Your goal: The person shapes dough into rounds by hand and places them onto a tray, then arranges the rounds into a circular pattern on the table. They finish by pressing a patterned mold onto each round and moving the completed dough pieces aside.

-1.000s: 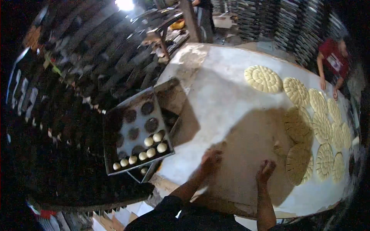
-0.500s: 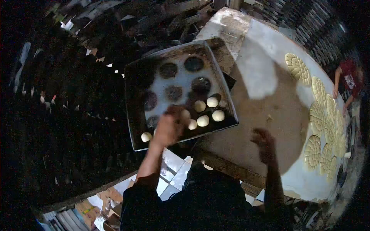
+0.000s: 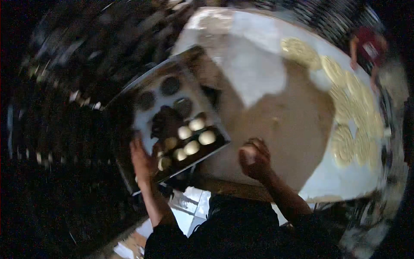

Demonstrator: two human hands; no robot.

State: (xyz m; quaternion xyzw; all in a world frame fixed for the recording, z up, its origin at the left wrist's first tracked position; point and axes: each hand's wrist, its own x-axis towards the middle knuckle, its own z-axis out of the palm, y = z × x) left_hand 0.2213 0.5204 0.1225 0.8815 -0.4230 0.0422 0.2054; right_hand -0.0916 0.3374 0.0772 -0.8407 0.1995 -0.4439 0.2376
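Since half a second ago, our right hand (image 3: 255,159) has closed around a dough ball (image 3: 249,152) above the table's near edge (image 3: 241,183); our left hand (image 3: 144,160), fingers spread, now rests empty on the tray's near edge (image 3: 129,179), beside the remaining balls

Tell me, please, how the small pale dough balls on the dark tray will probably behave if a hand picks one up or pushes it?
The dough balls look round and smooth, so a push would probably roll them across the tray. They look soft, so fingers would likely dent them. The right hand seems to hold one easily, which suggests they are light.
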